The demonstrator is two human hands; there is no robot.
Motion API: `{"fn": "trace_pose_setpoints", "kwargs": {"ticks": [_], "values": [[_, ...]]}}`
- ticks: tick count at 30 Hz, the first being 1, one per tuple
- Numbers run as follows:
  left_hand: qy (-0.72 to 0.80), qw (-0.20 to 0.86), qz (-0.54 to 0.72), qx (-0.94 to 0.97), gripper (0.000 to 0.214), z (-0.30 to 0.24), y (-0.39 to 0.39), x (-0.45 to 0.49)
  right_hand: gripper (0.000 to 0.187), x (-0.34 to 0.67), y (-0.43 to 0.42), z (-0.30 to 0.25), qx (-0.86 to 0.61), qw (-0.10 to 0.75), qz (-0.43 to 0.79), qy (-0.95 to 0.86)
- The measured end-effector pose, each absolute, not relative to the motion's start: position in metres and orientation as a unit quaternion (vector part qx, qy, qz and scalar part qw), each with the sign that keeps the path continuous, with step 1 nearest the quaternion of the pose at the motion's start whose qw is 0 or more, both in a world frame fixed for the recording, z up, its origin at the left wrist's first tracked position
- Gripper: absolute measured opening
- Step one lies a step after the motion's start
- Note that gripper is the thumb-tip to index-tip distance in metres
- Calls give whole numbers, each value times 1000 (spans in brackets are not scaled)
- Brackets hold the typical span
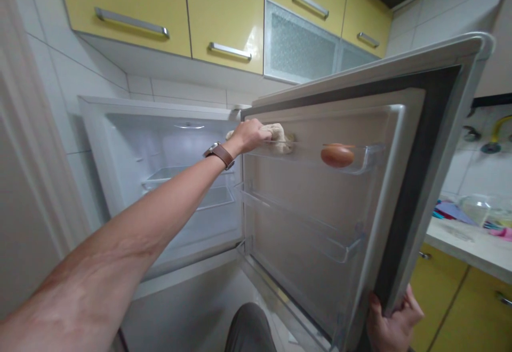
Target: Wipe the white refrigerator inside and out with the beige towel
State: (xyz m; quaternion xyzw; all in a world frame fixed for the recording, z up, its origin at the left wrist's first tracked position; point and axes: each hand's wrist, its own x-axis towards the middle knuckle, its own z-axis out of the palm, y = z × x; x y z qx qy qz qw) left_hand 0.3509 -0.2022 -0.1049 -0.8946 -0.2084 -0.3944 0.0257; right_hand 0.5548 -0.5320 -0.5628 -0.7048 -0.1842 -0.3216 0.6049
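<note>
Cloth [276, 130], pale and bunched, is closed inside the left hand [248, 133], whose grip is narrow around it, with folds showing out on both sides of the fist. It sits at the hinge-side end of the upper door shelf [370, 157], partly seen through the clear front. From that grip, a brown egg [337, 155] lies to the right along the same shelf, well apart from the cloth, near the outer end; its long axis runs roughly lengthwise with the shelf. The left hand is the nearer to both. The right hand [394, 320] is far below and to the right, thumb and fingers wrapped around the outer edge of the refrigerator door [304, 197], which stands open beside the lit compartment [124, 133].
</note>
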Motion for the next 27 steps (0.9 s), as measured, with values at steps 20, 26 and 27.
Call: {"fn": "trace_pose_setpoints", "kwargs": {"ticks": [20,26,27], "values": [[-149,-1,-478,-865,31,-118,-226,351,132,558,-537,-573,-685,615,-332,-208],[-174,23,-489,-854,31,-122,-185,344,125,551,-538,-570,-687,616,-323,-210],[-182,25,-491,-851,31,-123,-179,343,121,550,-538,-568,-684,620,-319,-215]]}}
